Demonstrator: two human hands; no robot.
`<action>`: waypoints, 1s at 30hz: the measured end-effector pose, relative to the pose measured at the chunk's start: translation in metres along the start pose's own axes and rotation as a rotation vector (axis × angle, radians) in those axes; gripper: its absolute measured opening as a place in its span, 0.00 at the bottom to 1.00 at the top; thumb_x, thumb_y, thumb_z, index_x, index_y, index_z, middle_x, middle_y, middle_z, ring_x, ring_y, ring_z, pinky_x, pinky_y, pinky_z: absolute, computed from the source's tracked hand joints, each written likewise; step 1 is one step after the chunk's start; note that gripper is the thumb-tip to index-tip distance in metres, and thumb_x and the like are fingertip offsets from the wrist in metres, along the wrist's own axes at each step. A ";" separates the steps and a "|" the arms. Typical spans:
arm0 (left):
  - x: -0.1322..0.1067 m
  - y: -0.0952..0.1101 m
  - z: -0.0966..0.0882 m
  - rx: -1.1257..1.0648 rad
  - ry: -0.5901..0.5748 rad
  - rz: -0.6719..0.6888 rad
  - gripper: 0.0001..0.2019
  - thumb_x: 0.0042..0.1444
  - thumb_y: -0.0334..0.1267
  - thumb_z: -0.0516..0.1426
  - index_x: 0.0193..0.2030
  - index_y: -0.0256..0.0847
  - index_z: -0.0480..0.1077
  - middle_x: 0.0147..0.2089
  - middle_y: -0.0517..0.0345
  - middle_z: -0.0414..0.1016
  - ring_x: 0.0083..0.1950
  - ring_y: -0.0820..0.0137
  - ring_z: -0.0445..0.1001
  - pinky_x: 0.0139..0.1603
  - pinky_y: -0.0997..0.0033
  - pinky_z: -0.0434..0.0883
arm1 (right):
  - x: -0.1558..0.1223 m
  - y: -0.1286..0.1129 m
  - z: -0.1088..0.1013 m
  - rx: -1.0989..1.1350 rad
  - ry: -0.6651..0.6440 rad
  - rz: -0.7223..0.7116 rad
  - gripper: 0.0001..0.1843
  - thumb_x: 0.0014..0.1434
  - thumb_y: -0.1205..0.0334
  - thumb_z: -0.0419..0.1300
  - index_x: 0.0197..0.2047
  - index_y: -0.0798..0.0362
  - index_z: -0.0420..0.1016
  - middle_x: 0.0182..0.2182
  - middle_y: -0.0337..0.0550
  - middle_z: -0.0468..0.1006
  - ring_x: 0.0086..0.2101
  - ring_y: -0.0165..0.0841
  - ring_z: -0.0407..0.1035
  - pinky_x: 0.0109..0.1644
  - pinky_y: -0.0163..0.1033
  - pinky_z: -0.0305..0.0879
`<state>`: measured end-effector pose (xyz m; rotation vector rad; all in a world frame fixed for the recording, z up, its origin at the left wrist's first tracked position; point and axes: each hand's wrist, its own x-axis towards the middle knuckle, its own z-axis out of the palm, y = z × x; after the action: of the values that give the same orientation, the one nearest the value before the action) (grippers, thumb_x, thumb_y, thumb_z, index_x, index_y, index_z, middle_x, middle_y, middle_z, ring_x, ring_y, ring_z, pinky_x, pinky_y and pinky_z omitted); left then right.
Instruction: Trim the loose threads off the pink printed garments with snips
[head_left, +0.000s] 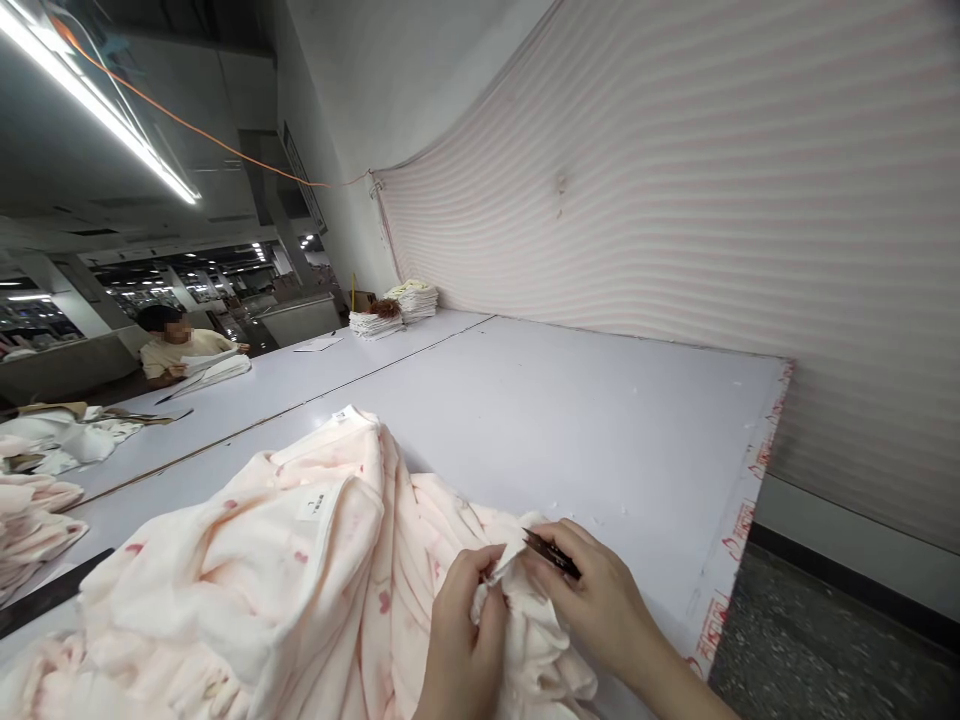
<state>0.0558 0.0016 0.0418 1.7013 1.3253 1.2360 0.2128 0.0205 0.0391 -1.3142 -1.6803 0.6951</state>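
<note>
Pale pink fleece garments (315,590) with small red-pink marks lie heaped in front of me, white size labels (311,505) showing at their necklines. My left hand (466,625) is closed, pinching the white cloth edge (513,552) of one garment between thumb and fingers. On the other side of that edge, my right hand (600,590) is closed around dark thread snips (553,554), their tip pointing left at the cloth. Whether the blades touch the fabric, I cannot tell. Gathered cloth (551,645) hangs below both hands.
A pale table (600,400) extends ahead, its right edge lined with red-printed tape (739,530). Folded stacks (412,300) stand at the far end. A person (180,345) handles white cloth at the far left. More fabric (67,440) and a dark strip (52,592) lie left.
</note>
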 end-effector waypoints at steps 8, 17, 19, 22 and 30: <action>0.012 0.000 -0.014 -0.304 -0.183 -0.383 0.13 0.57 0.37 0.48 0.42 0.40 0.71 0.34 0.59 0.74 0.37 0.68 0.70 0.37 0.73 0.67 | 0.015 -0.002 0.010 0.341 -0.044 -0.116 0.06 0.57 0.63 0.55 0.37 0.50 0.71 0.35 0.41 0.74 0.35 0.33 0.70 0.38 0.35 0.66; 0.009 0.003 -0.013 -0.191 -0.180 -0.257 0.11 0.57 0.39 0.49 0.37 0.39 0.72 0.33 0.57 0.70 0.37 0.67 0.68 0.40 0.70 0.67 | 0.009 -0.003 0.020 0.299 -0.082 -0.037 0.13 0.62 0.56 0.52 0.30 0.53 0.71 0.24 0.36 0.69 0.26 0.29 0.63 0.29 0.32 0.59; 0.007 0.008 -0.011 -0.172 -0.152 -0.255 0.10 0.57 0.40 0.50 0.35 0.39 0.70 0.32 0.57 0.69 0.37 0.67 0.67 0.39 0.71 0.66 | 0.009 -0.004 0.020 0.282 -0.058 0.000 0.14 0.63 0.55 0.50 0.30 0.52 0.68 0.22 0.34 0.66 0.24 0.27 0.59 0.27 0.32 0.55; 0.008 0.011 -0.006 -0.175 -0.088 -0.224 0.09 0.54 0.43 0.54 0.37 0.40 0.68 0.34 0.58 0.69 0.38 0.67 0.68 0.40 0.71 0.67 | 0.008 -0.008 0.020 0.250 -0.043 -0.017 0.13 0.62 0.55 0.50 0.30 0.52 0.66 0.21 0.33 0.65 0.23 0.27 0.57 0.27 0.32 0.55; 0.012 0.012 -0.003 -0.234 0.039 -0.250 0.11 0.53 0.45 0.56 0.33 0.37 0.70 0.32 0.56 0.73 0.36 0.66 0.70 0.37 0.72 0.68 | 0.004 -0.011 0.011 0.368 -0.060 0.025 0.09 0.59 0.55 0.55 0.35 0.52 0.69 0.30 0.38 0.73 0.32 0.32 0.67 0.35 0.33 0.63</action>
<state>0.0577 0.0094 0.0567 1.3128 1.3142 1.2289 0.1972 0.0223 0.0445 -1.0619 -1.4958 1.0134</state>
